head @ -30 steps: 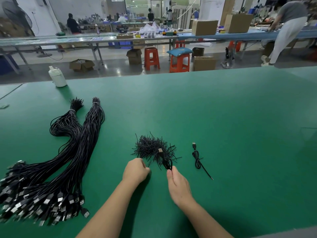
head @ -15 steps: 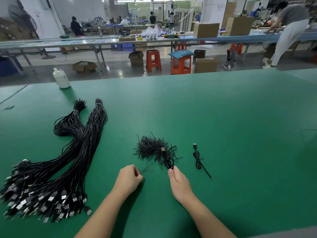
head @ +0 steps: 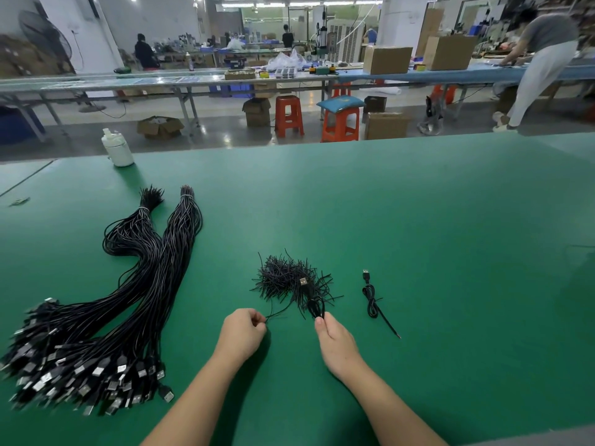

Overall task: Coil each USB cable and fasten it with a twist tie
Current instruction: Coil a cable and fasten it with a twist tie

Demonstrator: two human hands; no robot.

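A: Where do we stand? Our left hand (head: 243, 333) is curled, pinching one thin twist tie (head: 277, 312) that trails toward the pile of ties (head: 283, 278). Our right hand (head: 336, 342) pinches the near end of a coiled USB cable (head: 314, 300), whose plug lies on top of that pile.

B: Then the first risk is the tangle. The single tie looks as if its far end lies among the others, so a quick pull could drag several along or scatter them over the green table (head: 418, 220).

A: We agree. The coil worries us too. Only our fingertips hold it, and the loops look springy; if the pinch slackens while we bring the tie across, we judge the coil will open and we wind again.

B: And the plug resting on the pile may snag loose ties as we lift.

A: The finished cable (head: 372, 299) lies just right of the pile, apart from our hands, so it seems safe unless we sweep it with a wrist.

B: The big bundle of uncoiled cables (head: 135, 284) sits well to the left, its plugs at the near edge. We cannot tell how close they are to falling off.
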